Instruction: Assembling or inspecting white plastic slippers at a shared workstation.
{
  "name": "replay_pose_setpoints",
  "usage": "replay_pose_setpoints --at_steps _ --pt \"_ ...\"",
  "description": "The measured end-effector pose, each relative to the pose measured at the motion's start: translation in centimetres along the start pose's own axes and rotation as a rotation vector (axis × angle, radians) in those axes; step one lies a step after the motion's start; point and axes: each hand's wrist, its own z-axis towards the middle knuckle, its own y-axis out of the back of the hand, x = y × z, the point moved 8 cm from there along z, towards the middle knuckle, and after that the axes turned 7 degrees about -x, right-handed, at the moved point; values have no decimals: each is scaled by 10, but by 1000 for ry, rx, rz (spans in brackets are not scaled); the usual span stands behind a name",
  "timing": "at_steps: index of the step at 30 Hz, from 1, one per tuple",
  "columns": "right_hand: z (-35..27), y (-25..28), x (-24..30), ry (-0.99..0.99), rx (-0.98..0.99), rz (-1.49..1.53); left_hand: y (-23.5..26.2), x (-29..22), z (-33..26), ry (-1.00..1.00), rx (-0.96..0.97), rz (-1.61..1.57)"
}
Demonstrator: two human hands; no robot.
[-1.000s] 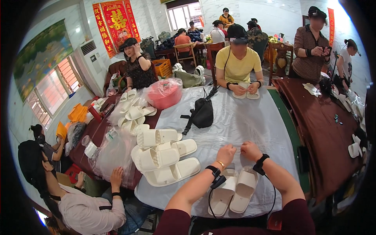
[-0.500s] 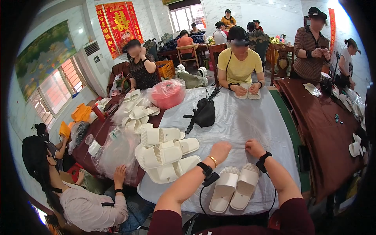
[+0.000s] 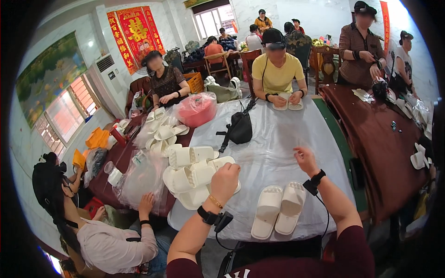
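Both hands have lifted off the pair of slippers (image 3: 279, 209); left hand (image 3: 225, 177) clenched on the slipper pile (image 3: 194, 176), right hand (image 3: 305, 159) loose and empty, so take one cleanly

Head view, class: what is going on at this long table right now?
A person sits at a table covered with a clear plastic sheet. A pair of white slippers lies side by side just before them. Their left hand reaches to a stack of white slippers, resting on its near edge; their right hand hovers empty above the sheet. Across the table, a person in a yellow shirt handles another pair, and a black bag sits mid-table.
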Motion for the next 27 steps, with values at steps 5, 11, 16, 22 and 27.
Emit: replay_pose_setpoints --at_steps 5,11,16,22,27 --pt "-48 52 88 -71 -146 308 -14 -36 -52 -90 119 -35" --pt "-143 24 152 94 252 153 -30 -109 -88 -272 182 -240" --pt "-185 25 135 147 319 66 -39 -133 -119 -372 247 -285" --pt "-216 42 121 109 307 -50 -55 -115 -138 -327 322 -245" --pt "-239 49 118 68 386 -85 -41 -127 -144 -424 340 -299"
